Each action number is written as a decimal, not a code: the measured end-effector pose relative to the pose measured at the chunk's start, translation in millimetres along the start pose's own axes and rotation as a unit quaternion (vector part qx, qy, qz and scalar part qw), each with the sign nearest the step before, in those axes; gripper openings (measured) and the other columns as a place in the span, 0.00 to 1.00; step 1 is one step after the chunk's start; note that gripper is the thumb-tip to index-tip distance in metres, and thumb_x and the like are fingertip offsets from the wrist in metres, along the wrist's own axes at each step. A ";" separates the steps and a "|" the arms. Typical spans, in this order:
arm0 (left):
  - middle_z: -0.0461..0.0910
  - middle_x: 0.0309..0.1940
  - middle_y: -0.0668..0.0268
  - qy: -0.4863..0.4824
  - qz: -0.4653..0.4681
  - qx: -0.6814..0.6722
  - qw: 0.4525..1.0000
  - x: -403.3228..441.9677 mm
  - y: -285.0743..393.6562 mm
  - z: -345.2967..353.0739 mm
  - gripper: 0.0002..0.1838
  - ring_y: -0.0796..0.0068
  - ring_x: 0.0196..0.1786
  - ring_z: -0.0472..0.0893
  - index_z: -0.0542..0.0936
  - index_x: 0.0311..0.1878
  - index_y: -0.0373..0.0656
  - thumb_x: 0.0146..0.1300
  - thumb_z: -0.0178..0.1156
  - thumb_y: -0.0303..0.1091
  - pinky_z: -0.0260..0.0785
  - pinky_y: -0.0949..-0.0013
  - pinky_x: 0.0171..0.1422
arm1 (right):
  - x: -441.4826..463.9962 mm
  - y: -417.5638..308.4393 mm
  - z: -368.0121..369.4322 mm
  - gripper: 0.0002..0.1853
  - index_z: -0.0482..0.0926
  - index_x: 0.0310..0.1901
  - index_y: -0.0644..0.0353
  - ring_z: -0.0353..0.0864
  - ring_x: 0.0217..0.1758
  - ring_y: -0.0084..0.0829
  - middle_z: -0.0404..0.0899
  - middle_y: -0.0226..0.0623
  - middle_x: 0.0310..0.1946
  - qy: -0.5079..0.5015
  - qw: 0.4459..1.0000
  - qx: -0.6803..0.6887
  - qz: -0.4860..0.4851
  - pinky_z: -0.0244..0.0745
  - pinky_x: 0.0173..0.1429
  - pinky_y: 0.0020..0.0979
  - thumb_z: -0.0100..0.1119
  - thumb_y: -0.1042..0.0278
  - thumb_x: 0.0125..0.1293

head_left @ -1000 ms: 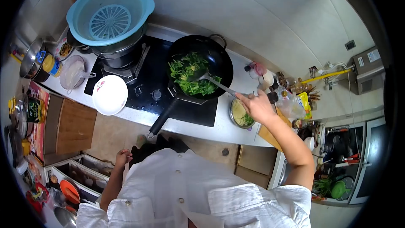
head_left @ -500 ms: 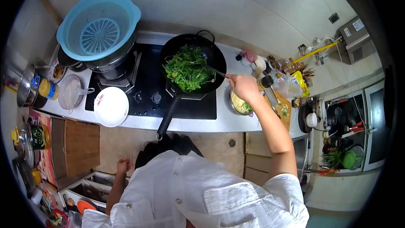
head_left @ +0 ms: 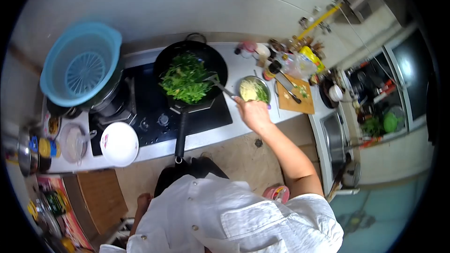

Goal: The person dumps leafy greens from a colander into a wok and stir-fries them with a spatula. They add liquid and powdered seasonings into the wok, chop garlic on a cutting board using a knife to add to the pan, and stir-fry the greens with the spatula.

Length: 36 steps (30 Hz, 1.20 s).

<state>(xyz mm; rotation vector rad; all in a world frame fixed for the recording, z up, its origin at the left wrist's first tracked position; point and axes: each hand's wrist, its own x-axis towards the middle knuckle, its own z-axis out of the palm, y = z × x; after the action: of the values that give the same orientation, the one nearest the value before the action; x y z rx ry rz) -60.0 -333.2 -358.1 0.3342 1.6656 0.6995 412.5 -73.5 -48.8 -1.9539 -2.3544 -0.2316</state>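
Note:
My right hand (head_left: 254, 113) is closed around the handle of a metal spatula (head_left: 221, 85). The spatula's head reaches over the right side of a black wok (head_left: 219, 61), touching or close to a heap of chopped green vegetables (head_left: 185, 79). The wok sits on a black gas stove (head_left: 154, 137), its long handle pointing toward me. Just beyond my right hand is a metal bowl (head_left: 268, 89) holding pale yellow and green pieces. My left hand (head_left: 144, 200) hangs low at my side, away from the counter, loosely curled with nothing visible in it.
A blue basin with a strainer (head_left: 105, 35) rests on a pot at the left burner. A white plate (head_left: 119, 144) lies at the stove's front left. On the right are a cutting board (head_left: 295, 105) with a cleaver (head_left: 284, 82), a seasoning bottle (head_left: 272, 70) and a sink (head_left: 333, 136).
The view has turned and shifted, bringing the sink and a pink item on the floor into sight. My right hand has drawn the spatula back toward the wok's near right side.

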 end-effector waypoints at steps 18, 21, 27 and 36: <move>0.72 0.23 0.69 -0.065 -0.040 0.082 0.994 60.1 10.8 85.0 0.05 0.78 0.26 0.72 0.72 0.29 0.41 0.61 0.54 0.30 0.66 0.71 0.32 | -3.7 -5.1 61.8 0.27 0.67 0.64 0.54 0.79 0.42 0.46 0.78 0.48 0.40 -0.018 0.856 0.509 -0.085 0.74 0.48 0.38 0.59 0.66 0.62; 0.74 0.24 0.68 -0.037 -0.054 0.068 0.995 36.9 6.8 135.9 0.05 0.77 0.27 0.73 0.72 0.33 0.41 0.62 0.55 0.31 0.67 0.70 0.33 | 20.3 94.4 100.1 0.19 0.75 0.52 0.60 0.79 0.42 0.42 0.79 0.44 0.41 0.211 0.809 0.548 0.033 0.72 0.49 0.35 0.60 0.75 0.58; 0.76 0.27 0.66 0.000 -0.057 0.022 0.998 -29.3 14.0 274.9 0.08 0.76 0.29 0.75 0.73 0.40 0.40 0.64 0.57 0.34 0.70 0.70 0.35 | 71.7 317.6 190.0 0.49 0.52 0.69 0.65 0.64 0.63 0.47 0.63 0.52 0.57 0.271 0.795 0.414 0.352 0.61 0.65 0.39 0.73 0.69 0.48; 0.79 0.32 0.64 0.008 0.175 0.081 0.981 -122.8 138.0 474.0 0.12 0.75 0.30 0.78 0.74 0.49 0.38 0.66 0.58 0.33 0.72 0.71 0.36 | 144.3 404.7 254.4 0.49 0.61 0.61 0.69 0.67 0.59 0.38 0.67 0.47 0.56 0.208 0.747 0.600 0.196 0.62 0.64 0.35 0.79 0.66 0.37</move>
<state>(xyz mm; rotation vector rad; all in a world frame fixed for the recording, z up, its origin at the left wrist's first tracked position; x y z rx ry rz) 401.3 -173.4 -214.9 0.7521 1.7010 0.8267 792.7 180.2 -249.7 -1.3723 -1.1352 0.6493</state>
